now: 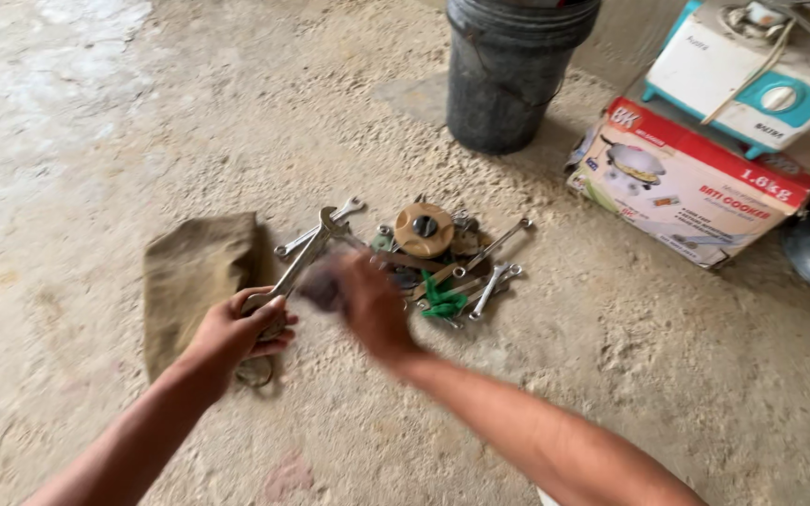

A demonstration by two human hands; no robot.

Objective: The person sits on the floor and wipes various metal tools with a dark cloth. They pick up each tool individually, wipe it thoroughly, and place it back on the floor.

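Head view: left hand point(241, 330) grips wrench point(300, 262); blurred right hand point(363, 298), grip unclear.

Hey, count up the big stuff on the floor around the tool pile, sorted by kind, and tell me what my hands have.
Cloth bag: 1
Dark bucket: 1
Cardboard box: 1
White and teal appliance: 1
Total: 4
The left hand grips an adjustable wrench. The right hand is blurred over the tool pile; its grip is unclear.
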